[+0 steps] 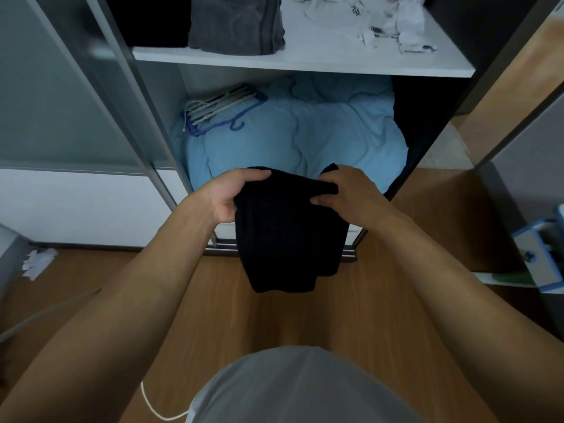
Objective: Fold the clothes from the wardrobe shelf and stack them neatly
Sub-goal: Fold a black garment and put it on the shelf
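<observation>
- Nearest: wooden floor below the camera, with a white cable trailing over it at lower left. I see no bench, so I judge the folding is being done in the air.
- Left hand: fingers curled over the top left corner of the black garment, gripping it.
- Right hand: fingers and thumb pinch the top right edge. Both hands hold the same edge, close together, so the cloth hangs doubled and straight. I read this as mid-fold, letting the weight pull out the slack.
- The garment hangs in front of the wardrobe's open lower bay, clear of the floor.
- Behind it, lower bay: light blue bedding, with a bundle of hangers lying on its left side.
- Farthest: white shelf carrying a folded grey towel and, beside it, a loose heap of white clothes, not yet folded. I judge much of the task remains.
</observation>
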### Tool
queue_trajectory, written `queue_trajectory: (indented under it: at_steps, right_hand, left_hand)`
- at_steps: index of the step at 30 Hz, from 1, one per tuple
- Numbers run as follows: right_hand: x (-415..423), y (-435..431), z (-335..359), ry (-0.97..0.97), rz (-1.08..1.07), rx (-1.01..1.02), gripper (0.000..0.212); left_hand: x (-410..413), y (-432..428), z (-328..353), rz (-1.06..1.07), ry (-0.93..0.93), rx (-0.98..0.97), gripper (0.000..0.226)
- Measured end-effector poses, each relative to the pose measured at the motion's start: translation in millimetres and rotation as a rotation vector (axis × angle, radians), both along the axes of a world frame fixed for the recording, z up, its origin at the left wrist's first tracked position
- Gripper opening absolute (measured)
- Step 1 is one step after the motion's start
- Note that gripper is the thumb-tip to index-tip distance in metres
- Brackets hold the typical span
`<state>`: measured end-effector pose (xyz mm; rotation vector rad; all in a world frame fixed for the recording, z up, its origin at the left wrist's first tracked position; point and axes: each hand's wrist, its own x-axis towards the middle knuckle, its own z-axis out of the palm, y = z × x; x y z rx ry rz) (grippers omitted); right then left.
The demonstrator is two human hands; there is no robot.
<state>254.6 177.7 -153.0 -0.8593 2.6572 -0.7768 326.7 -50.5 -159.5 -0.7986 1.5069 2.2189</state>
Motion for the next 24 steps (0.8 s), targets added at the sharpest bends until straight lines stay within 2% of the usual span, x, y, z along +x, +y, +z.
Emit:
queue_trajectory:
  at_steps: [4,6,9,12,14,16,19,22,24]
  right_hand:
    - [-8,4,0,0.027,0.011,0.003,0.035]
    - [-9,2,2,0.052,0.032,-0.014,0.027]
    - [-8,-3,5,0.017,0.060,-0.074,0.020]
    - [-4,-6,8,-0.134,0.104,-0.224,0.023]
    - [0,-9,9,-0.328,0.042,-0.386,0.017]
    - [1,-12,8,-0.467,-0.034,-0.501,0.016]
    - [5,-19,6,-0.630,-0.051,-0.589,0.020]
    - [11,-24,6,-0.742,-0.042,-0.659,0.019]
    - [14,-27,9,-0.790,-0.032,-0.701,0.019]
  left_hand:
    - [9,-13,-12,0.109,0.017,-0.038,0.030]
    - [12,-17,-16,0.143,0.039,-0.021,0.034]
    - [15,-23,-21,0.211,0.103,0.027,0.026]
    - [22,-33,-29,0.287,0.337,0.184,0.028]
    - [28,-41,-37,0.303,0.503,0.232,0.046]
    - [33,-44,-45,0.277,0.591,0.253,0.063]
    - [34,-39,-54,0.229,0.569,0.198,0.073]
    - [33,-30,-65,0.122,0.475,-0.004,0.073]
    - [33,-26,-70,0.014,0.396,-0.065,0.074]
